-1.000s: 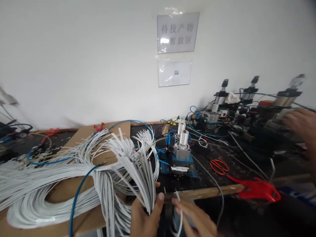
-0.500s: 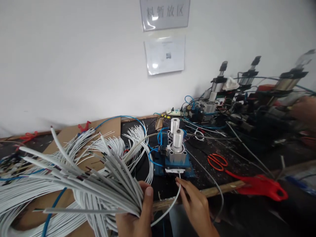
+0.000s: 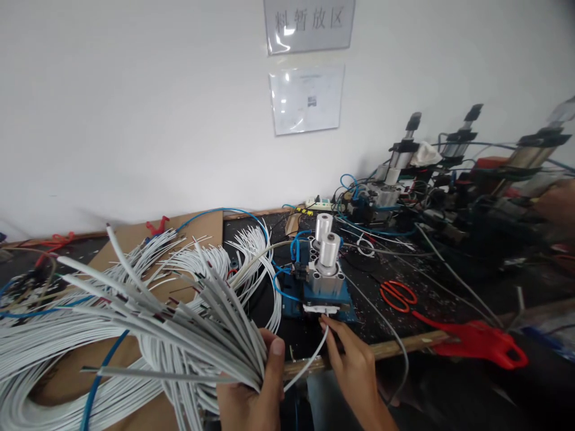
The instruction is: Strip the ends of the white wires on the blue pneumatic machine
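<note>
Coiled white cables spread across a cardboard sheet on the left part of a black table, reaching from its back edge toward its front. At the front edge, the worker's left hand is closed around a thick bundle of cut cables, their ends fanning out leftward. Just beside it, thumb and fingers of the right hand pinch a single white cable, its tip at the front of a blue-based pneumatic device set near the table's front edge. Orange-handled scissors lie to the right of the device, and a red air gun rests across the front edge. Farther right, machines with upright cylinders line the back edge, where another person's blurred hand appears; its grip cannot be made out.
</note>
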Demonstrator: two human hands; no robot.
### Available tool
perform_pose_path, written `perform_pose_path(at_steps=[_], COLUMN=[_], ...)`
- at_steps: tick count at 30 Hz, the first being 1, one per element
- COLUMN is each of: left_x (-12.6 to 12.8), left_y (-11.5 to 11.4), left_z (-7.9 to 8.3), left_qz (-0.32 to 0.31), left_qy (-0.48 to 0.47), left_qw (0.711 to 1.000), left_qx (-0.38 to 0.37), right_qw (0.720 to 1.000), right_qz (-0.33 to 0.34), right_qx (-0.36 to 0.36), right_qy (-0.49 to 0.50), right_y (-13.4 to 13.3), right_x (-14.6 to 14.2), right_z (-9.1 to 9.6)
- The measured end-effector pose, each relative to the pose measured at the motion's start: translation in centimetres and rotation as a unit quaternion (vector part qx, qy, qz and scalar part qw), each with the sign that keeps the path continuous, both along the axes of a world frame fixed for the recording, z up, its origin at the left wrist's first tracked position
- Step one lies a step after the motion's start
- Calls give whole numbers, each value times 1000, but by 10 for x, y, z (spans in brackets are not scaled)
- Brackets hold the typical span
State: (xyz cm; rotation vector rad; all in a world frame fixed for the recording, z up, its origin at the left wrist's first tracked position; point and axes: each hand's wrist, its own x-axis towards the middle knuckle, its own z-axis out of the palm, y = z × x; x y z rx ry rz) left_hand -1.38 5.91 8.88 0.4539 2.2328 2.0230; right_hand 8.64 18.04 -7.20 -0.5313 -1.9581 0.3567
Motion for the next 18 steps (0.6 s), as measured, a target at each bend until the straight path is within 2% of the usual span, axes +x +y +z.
perform_pose_path(at_steps=[5,12,18], left_x=[0,1,2], left_y=[-4,-17,-25], left_z=[-7,-15,-17], left_qz=[-6,-90,-137], left_qy=[19,67,81], left_qw=[1000,994,986], left_qx=[21,16,52], right_qw=[1000,1000,1000], right_qz=[-1,4,2], right_qx=[1,7,15], right_qy=[5,-5,13], right_y=[0,7,9], right_x=[-2,-6,-10], right_z=[-7,-17,-19])
